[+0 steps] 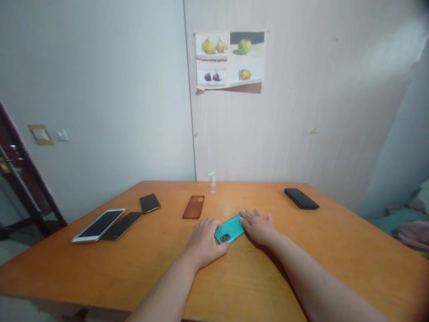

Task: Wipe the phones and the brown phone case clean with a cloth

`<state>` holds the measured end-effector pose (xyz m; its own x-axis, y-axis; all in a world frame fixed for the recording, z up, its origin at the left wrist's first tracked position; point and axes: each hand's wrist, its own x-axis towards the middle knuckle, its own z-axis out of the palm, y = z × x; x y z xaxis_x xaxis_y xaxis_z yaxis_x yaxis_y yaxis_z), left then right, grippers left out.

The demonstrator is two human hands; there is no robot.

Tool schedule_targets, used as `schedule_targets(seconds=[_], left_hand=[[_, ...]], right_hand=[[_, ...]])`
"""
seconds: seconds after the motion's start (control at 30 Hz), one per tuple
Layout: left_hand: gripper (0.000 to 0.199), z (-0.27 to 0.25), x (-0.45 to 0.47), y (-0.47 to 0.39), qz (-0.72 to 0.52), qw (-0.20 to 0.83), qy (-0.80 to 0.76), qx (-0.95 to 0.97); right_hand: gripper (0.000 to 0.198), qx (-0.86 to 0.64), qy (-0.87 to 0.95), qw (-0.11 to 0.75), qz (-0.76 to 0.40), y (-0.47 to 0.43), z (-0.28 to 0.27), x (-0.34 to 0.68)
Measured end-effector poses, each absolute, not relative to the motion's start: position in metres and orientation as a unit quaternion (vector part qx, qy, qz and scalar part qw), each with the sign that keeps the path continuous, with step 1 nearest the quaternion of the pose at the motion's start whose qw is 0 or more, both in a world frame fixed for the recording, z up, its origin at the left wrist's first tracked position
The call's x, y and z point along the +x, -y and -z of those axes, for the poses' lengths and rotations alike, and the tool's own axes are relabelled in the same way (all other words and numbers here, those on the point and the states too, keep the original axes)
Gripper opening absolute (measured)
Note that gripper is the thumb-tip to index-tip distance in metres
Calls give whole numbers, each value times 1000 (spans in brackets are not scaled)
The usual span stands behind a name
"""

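Observation:
A teal smartphone (232,228) lies back side up on the table, its dark camera block at the left end. My left hand (204,241) grips that left end, the thumb along the near edge and the fingers at the far edge. At the other end, my right hand (258,227) holds the phone, with fingers over its right end and some fingers pointing away from it. Just beyond my left hand rests a brown see-through phone case (193,207), apart from both hands.
On the left of the wooden table (161,264) are a white tablet (100,225), a dark tablet (122,226) partly under it, and a small black device (149,203). A clear pump bottle (212,183) stands at the back. A black case (301,198) lies at the right.

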<state>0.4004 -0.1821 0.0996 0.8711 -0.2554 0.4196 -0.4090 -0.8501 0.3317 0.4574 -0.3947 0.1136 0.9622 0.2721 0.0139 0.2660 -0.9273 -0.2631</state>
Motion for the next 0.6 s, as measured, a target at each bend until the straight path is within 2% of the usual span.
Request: schedule_targets(seconds=[0.07,0.2,0.43,0.6], left_hand=[[30,-101,400,182,-181,216,179,943],[29,-100,399,183,-185,231,180,938],[58,-96,399,184,-211,241,135,938],[73,-97,399,185,-201,234,103,946]], right_hand=[[55,-983,135,123,-6,395,-114,459],[52,-956,255,144,-24,389,-113,452],[53,-971,201,127,-16,400,-107,464],[54,-952,270,137,-38,389,-111,449]])
